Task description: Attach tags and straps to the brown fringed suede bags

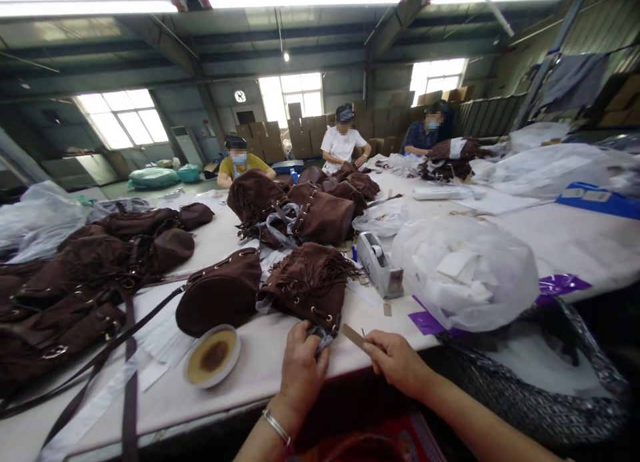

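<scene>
At the near edge of the table (265,375): your left hand (303,362), forearm rising from below, wrist ringed by 1 silver bracelet (276,427), fingers curled and closed on bunched grey material (324,341) at the mouth of 1 fringed brown bag (307,282). Your right hand (397,362), forearm slanting in from lower right, thumb and fingers pinching 1 flat tan strip (353,335), its free end pointing towards the bag's mouth.

Left of your hands: 1 white bowl (237,359), yellowish contents, dark centre; behind it, 1 round-based brown bag (220,292) on its side.

Beyond the fringed bag: 1 heap of brown bags (325,212), blocking part of your view across. Right: 1 tape dispenser (385,275), then 1 bulging white plastic bag (465,275), crowding that side. Far side: 3 co-workers (344,142).
</scene>
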`<state>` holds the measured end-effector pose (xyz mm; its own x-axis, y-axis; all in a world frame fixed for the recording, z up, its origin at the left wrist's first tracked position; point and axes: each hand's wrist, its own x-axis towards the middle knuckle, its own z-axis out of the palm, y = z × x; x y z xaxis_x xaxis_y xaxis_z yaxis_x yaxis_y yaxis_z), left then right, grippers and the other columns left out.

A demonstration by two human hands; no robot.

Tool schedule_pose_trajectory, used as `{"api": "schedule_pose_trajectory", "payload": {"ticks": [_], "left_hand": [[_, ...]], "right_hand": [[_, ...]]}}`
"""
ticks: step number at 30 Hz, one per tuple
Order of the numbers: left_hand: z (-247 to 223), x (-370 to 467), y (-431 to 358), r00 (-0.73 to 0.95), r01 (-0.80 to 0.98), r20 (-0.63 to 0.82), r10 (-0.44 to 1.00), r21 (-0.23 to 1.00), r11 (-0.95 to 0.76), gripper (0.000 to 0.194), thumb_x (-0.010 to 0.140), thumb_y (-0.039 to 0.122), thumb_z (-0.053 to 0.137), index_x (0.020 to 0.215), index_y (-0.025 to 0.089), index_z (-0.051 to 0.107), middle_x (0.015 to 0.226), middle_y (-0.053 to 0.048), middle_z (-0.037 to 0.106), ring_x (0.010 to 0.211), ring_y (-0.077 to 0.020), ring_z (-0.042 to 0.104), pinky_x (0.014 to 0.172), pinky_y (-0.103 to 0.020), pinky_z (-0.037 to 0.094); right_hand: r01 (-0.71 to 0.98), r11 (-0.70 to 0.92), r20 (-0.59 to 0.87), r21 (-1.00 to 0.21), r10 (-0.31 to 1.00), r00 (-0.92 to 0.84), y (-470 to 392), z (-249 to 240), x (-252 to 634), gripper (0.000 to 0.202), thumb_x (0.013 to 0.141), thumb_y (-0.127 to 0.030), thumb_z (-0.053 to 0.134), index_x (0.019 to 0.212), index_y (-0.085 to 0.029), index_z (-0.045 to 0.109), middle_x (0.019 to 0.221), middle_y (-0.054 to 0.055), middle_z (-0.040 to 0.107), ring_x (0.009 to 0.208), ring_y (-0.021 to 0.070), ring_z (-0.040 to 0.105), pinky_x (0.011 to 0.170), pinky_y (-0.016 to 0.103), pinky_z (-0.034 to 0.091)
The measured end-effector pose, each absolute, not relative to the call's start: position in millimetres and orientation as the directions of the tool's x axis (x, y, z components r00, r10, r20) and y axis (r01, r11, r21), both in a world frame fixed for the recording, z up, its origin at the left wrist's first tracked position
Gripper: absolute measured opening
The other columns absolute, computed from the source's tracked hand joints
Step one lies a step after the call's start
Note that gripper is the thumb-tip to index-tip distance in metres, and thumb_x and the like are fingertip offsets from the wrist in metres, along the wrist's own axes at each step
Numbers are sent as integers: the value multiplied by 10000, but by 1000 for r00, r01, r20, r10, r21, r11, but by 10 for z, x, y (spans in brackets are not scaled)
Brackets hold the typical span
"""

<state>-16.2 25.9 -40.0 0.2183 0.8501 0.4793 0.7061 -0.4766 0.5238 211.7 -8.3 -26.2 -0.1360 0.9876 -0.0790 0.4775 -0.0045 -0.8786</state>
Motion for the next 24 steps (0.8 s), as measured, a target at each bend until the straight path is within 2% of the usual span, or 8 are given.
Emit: {"api": "schedule_pose_trajectory", "payload": {"ticks": [2, 5, 7, 9, 12, 19, 24], "left_hand": [[-231, -106, 310, 156, 636, 329, 932, 688, -349, 112, 774, 197, 642, 667, 174, 667, 1107, -124, 615, 1068, -291, 565, 970, -432, 462], [88, -43, 410, 120, 441, -94, 988, 897, 32, 210, 724, 309, 672, 579, 168, 616, 771, -58, 609, 778, -217, 583, 772, -352, 485], [272, -34, 475, 168, 270, -352, 921, 915, 301, 222, 676, 356, 706, 616, 159, 622, 647, -13, 556, 641, -164, 520, 670, -320, 465], [389, -49, 523, 222, 138, -472, 853, 882, 451, 240, 623, 355, 755, 667, 147, 642, 638, -1, 556, 619, -140, 497, 655, -306, 460], [428, -79, 553, 261, 59, -514, 817, 853, 518, 264, 575, 331, 805, 661, 136, 649, 616, 6, 550, 613, -126, 490, 661, -298, 457], [366, -44, 491, 293, 15, -519, 803, 842, 539, 339, 561, 393, 844, 640, 140, 632, 580, 23, 543, 587, -121, 483, 669, -310, 460], [322, -1, 389, 256, 78, -458, 851, 888, 454, 384, 578, 458, 829, 644, 150, 607, 592, 16, 551, 591, -126, 483, 657, -300, 451]], "right_hand": [[390, -99, -159, -915, 979, -125, -161, -288, 2052, 306, 929, -369, 461, 700, -192, 562, 503, -48, 541, 415, 91, 442, 463, 212, 338], [263, -209, -252, -942, 957, -144, -230, -278, 1960, 283, 884, -403, 484, 698, -196, 534, 463, -66, 497, 352, 72, 358, 381, 198, 246], [174, -272, -300, -947, 939, -168, -249, -238, 1907, 276, 850, -440, 502, 712, -202, 520, 453, -75, 490, 325, 69, 331, 348, 197, 205], [86, -311, -322, -946, 930, -178, -252, -193, 1861, 282, 823, -470, 518, 728, -205, 517, 455, -79, 500, 315, 65, 328, 336, 194, 197], [13, -332, -329, -943, 928, -175, -242, -156, 1797, 280, 805, -472, 526, 717, -206, 512, 457, -76, 515, 314, 63, 336, 334, 189, 202], [130, -246, -260, -960, 960, -100, -203, -186, 1641, 268, 834, -384, 521, 637, -202, 525, 433, -64, 496, 327, 67, 362, 341, 185, 232], [-21, -207, -201, -978, 966, -164, -97, -203, 1552, 347, 849, -500, 551, 747, -174, 613, 505, -51, 554, 341, 70, 412, 353, 190, 248]]}}
